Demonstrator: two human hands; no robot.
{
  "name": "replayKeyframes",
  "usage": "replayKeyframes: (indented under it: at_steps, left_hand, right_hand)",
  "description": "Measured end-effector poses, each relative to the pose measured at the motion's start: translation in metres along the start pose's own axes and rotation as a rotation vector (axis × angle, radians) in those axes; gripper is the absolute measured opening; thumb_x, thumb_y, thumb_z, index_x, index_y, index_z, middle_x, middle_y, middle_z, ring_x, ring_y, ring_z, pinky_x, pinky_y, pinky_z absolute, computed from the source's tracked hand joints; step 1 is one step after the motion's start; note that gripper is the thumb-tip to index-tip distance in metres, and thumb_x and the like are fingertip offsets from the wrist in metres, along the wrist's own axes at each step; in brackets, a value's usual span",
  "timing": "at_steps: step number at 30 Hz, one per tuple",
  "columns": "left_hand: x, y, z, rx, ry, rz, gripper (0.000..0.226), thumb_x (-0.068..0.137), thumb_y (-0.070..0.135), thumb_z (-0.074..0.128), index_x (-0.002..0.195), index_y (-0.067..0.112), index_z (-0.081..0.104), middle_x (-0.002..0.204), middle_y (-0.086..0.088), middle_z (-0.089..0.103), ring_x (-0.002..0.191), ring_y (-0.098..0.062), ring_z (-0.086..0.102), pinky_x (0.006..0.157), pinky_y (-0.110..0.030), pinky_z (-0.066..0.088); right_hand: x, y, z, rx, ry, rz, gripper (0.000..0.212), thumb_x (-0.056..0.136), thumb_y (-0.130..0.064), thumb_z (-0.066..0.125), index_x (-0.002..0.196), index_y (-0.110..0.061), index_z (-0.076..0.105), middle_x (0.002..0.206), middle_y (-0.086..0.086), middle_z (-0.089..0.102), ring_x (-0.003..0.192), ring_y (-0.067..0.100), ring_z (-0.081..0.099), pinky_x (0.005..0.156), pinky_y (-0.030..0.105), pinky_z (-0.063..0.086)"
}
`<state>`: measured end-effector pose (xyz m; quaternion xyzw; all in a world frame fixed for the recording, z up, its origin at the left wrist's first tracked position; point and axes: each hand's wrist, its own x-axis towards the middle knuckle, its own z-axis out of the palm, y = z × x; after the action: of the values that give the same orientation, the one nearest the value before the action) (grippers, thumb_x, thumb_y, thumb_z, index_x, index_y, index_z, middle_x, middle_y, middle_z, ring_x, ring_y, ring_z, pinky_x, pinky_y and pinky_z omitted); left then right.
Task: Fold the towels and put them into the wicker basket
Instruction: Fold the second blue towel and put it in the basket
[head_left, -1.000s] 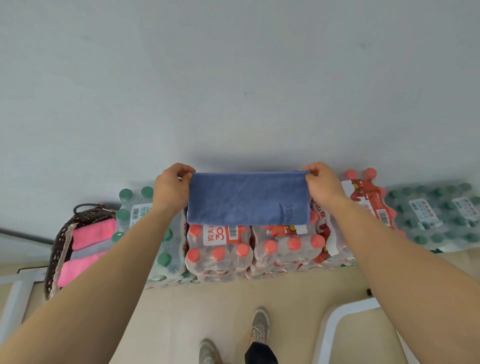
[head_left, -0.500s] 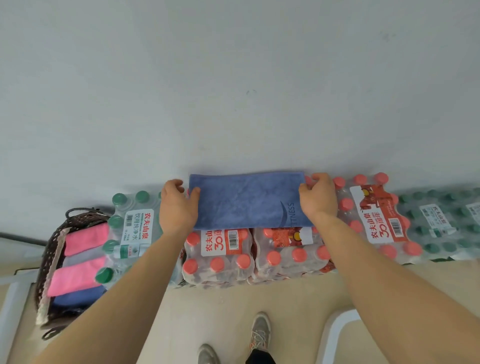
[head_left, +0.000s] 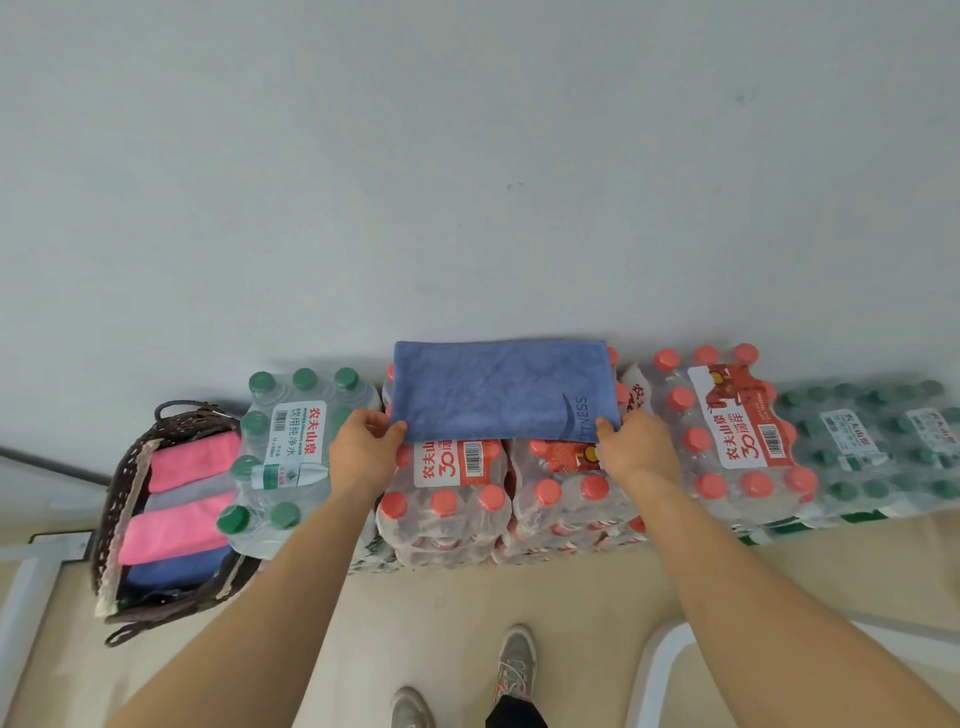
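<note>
A blue towel (head_left: 493, 395), folded into a wide strip, lies flat on top of the red-capped bottle packs against the wall. My left hand (head_left: 363, 452) pinches its near left corner, thumb on top. My right hand (head_left: 636, 449) pinches its near right corner beside the printed logo, thumb on the cloth too. The fingers under the towel's edge are hidden. The dark wicker basket (head_left: 111, 525) stands on the floor at the left. It holds folded towels side by side: pink, grey, pink and blue.
Shrink-wrapped bottle packs line the wall: a green-capped pack (head_left: 291, 447) next to the basket, red-capped packs (head_left: 727, 431) in the middle, more green-capped ones (head_left: 878, 441) at the right. A white frame (head_left: 660, 670) curves at the lower right. My shoes (head_left: 514, 670) are on the beige floor.
The towel went from hanging by its top corners to lying flat on the bottle packs. Both hands slid from its far corners to its near corners.
</note>
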<state>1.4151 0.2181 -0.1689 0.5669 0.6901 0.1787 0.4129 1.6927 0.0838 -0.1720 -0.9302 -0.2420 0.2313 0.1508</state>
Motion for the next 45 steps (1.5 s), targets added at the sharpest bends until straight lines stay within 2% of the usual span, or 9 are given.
replayKeyframes:
  at_steps: [7, 11, 16, 19, 22, 28, 36, 41, 45]
  left_hand:
    - [-0.020, -0.006, -0.021, 0.200, -0.153, -0.090, 0.014, 0.075, 0.024, 0.073, 0.080, 0.012, 0.069, 0.067, 0.000, 0.068, 0.068, -0.016, 0.062, 0.061, -0.029, 0.048]
    - [-0.029, -0.006, -0.032, 0.448, -0.222, -0.056, 0.028, 0.074, 0.032, 0.070, 0.090, 0.012, 0.059, 0.080, -0.001, 0.066, 0.078, -0.022, 0.062, 0.070, -0.036, 0.053]
    - [-0.023, 0.007, 0.001, 0.601, 0.152, 0.650, 0.029, 0.077, 0.015, 0.065, 0.105, 0.012, 0.062, 0.104, -0.007, 0.061, 0.095, -0.031, 0.058, 0.073, -0.043, 0.051]
    - [-0.017, 0.019, 0.042, 0.695, 0.076, 0.864, 0.042, 0.081, 0.016, 0.065, 0.123, 0.008, 0.062, 0.131, -0.014, 0.060, 0.122, -0.035, 0.056, 0.095, -0.048, 0.049]
    - [-0.009, 0.012, 0.063, 0.827, -0.061, 0.799, 0.063, 0.095, 0.044, 0.046, 0.148, 0.011, 0.039, 0.156, -0.011, 0.035, 0.147, -0.030, 0.027, 0.115, -0.054, 0.026]
    - [0.019, -0.009, 0.049, 0.819, -0.039, 0.645, 0.075, 0.094, 0.069, 0.022, 0.157, 0.030, 0.011, 0.165, -0.004, 0.010, 0.152, -0.024, 0.003, 0.121, -0.051, 0.007]
    - [0.011, -0.005, 0.044, 0.826, 0.034, 0.629, 0.076, 0.095, 0.062, 0.024, 0.156, 0.016, 0.019, 0.163, -0.008, 0.017, 0.152, -0.027, 0.007, 0.121, -0.051, 0.007]
    - [-0.013, 0.016, 0.068, 0.802, 0.055, 0.723, 0.066, 0.097, 0.043, 0.036, 0.153, 0.011, 0.029, 0.161, -0.011, 0.024, 0.150, -0.030, 0.016, 0.120, -0.053, 0.012]
    - [-0.021, 0.010, 0.087, 0.805, -0.037, 0.749, 0.068, 0.099, 0.059, 0.026, 0.155, 0.021, 0.024, 0.163, -0.005, 0.017, 0.152, -0.025, 0.009, 0.119, -0.056, 0.008]
  right_hand:
    - [-0.024, 0.006, -0.018, -0.108, -0.106, 0.063, 0.020, 0.091, -0.029, 0.056, 0.103, -0.015, 0.063, 0.102, 0.010, 0.065, 0.088, 0.031, 0.062, 0.069, 0.037, 0.054]
    - [-0.042, -0.009, -0.021, -0.216, 0.065, 0.028, 0.049, 0.087, -0.033, 0.064, 0.126, -0.008, 0.048, 0.129, 0.018, 0.050, 0.117, 0.038, 0.050, 0.085, 0.043, 0.048]
    - [-0.034, -0.045, -0.003, -0.294, 0.146, -0.452, 0.055, 0.095, -0.035, 0.049, 0.145, -0.016, 0.040, 0.150, 0.010, 0.039, 0.135, 0.031, 0.038, 0.107, 0.044, 0.038]
    - [-0.022, -0.061, 0.020, -0.339, 0.021, -0.651, 0.062, 0.097, -0.039, 0.045, 0.153, -0.016, 0.030, 0.159, 0.008, 0.028, 0.144, 0.027, 0.030, 0.116, 0.041, 0.028]
    - [-0.008, -0.049, 0.036, -0.457, -0.025, -0.694, 0.069, 0.098, -0.052, 0.026, 0.157, -0.017, 0.016, 0.164, 0.009, 0.014, 0.151, 0.026, 0.015, 0.121, 0.047, 0.017]
    - [0.017, -0.010, 0.032, -0.500, 0.018, -0.644, 0.071, 0.093, -0.064, 0.004, 0.156, -0.034, 0.003, 0.166, 0.005, 0.002, 0.152, 0.025, -0.001, 0.121, 0.051, 0.003]
    - [0.015, -0.011, 0.029, -0.546, 0.034, -0.645, 0.070, 0.094, -0.062, 0.003, 0.157, -0.031, 0.000, 0.165, 0.009, 0.002, 0.152, 0.027, -0.001, 0.122, 0.053, 0.004]
    - [0.004, -0.037, 0.036, -0.483, 0.064, -0.646, 0.067, 0.098, -0.041, 0.035, 0.158, -0.021, 0.013, 0.165, 0.011, 0.007, 0.152, 0.030, 0.004, 0.121, 0.054, 0.008]
    - [-0.002, -0.039, 0.051, -0.472, 0.016, -0.747, 0.069, 0.096, -0.056, 0.017, 0.157, -0.026, 0.009, 0.165, 0.007, 0.007, 0.152, 0.027, 0.003, 0.121, 0.050, 0.003]
